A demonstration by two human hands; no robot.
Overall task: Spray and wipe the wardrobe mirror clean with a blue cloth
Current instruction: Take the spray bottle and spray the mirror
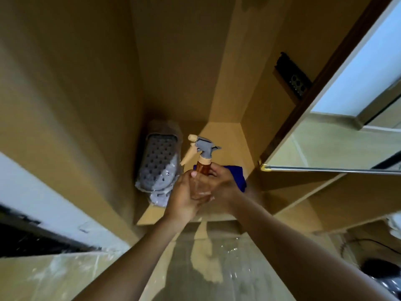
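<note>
An amber spray bottle with a grey head and beige trigger stands upright inside the open wardrobe, nozzle pointing left. My left hand wraps its body from the left and my right hand grips it from the right, fingers near the neck. A blue cloth lies bunched behind my right hand, partly hidden; whether that hand holds it I cannot tell. The mirrored wardrobe door stands open at the right, its mirror reflecting the room.
Grey perforated slippers in a clear plastic bag lie on the wardrobe shelf left of the bottle. Wooden wardrobe walls close in on both sides. A black hinge plate sits on the right wall. Plastic-covered flooring lies below.
</note>
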